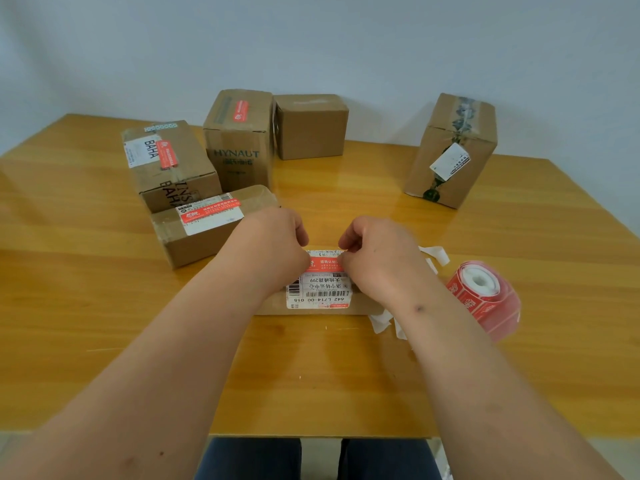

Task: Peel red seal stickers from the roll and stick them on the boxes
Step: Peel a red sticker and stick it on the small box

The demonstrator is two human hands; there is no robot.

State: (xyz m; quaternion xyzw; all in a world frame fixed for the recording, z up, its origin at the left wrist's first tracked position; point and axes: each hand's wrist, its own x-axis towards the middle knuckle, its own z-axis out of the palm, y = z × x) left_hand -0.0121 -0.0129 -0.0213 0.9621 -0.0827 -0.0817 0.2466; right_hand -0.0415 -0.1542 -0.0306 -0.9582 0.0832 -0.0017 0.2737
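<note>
Boxes wait at twelve o'clock on your counter (104,306); one low box (311,308) lies under your hands. Next, the roll (483,294) sits at three o'clock. Smallest, the red sticker (323,264): thin, limp, tacky, so hold its ends. Your left hand (277,237) and right hand (375,252) both pinch it against the box.

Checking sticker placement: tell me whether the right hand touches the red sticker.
Touching. In the head view the right hand has its fingertips on the red sticker's right end.
</note>
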